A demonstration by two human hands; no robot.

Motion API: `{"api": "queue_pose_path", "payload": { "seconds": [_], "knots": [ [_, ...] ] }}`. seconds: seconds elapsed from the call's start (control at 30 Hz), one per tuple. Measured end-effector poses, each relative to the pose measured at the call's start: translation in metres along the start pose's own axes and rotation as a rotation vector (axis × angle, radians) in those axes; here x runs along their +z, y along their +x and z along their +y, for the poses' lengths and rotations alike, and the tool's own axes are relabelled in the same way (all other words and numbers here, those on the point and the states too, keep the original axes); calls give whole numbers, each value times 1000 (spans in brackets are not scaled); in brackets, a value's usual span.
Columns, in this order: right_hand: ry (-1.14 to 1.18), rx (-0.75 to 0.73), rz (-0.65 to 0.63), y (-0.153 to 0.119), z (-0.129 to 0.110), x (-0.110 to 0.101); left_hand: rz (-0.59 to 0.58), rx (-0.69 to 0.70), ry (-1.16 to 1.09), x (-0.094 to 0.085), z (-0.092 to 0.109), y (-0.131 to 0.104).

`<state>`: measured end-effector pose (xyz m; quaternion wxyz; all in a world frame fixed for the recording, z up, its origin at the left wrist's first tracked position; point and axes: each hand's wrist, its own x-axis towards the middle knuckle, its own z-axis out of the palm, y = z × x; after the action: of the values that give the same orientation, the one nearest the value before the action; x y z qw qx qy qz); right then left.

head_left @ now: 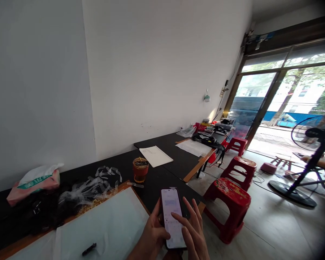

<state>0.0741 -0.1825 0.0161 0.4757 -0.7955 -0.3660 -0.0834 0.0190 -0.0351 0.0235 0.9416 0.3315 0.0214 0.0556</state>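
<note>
phone [171, 227], lower edge hand-hidden

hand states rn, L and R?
Left hand: closed around the phone.
Right hand: open, fingers spread, index finger at the phone's screen, not gripping.

Daylight pours through the glass doors [262, 104] on the right, washing the street out to near white, and there's glare on the floor [271, 224]. The wall [157, 72] sits in soft grey, the near left murky (dark bits merging there). Wide-angle stretch leans the doorway over; black vignetting bites the right corners.
</note>
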Motion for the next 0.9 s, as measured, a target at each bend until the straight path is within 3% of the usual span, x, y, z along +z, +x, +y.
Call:
{"api": "queue_pose_path", "payload": {
  "seconds": [0.13,0.2,0.33,0.43,0.9],
  "knots": [
    [122,48,110,1,1,0,-4,1,4,0,0,0],
    [312,183,157,3,7,1,-10,13,14,-1,-2,1],
    [861,525,56,7,24,3,-38,20,14,-4,-4,1],
    [1047,663,-12,8,31,5,-63,29,19,-4,-4,0],
    [1131,588,-90,8,22,4,8,22,65,-4,-6,3]
  ]
}}
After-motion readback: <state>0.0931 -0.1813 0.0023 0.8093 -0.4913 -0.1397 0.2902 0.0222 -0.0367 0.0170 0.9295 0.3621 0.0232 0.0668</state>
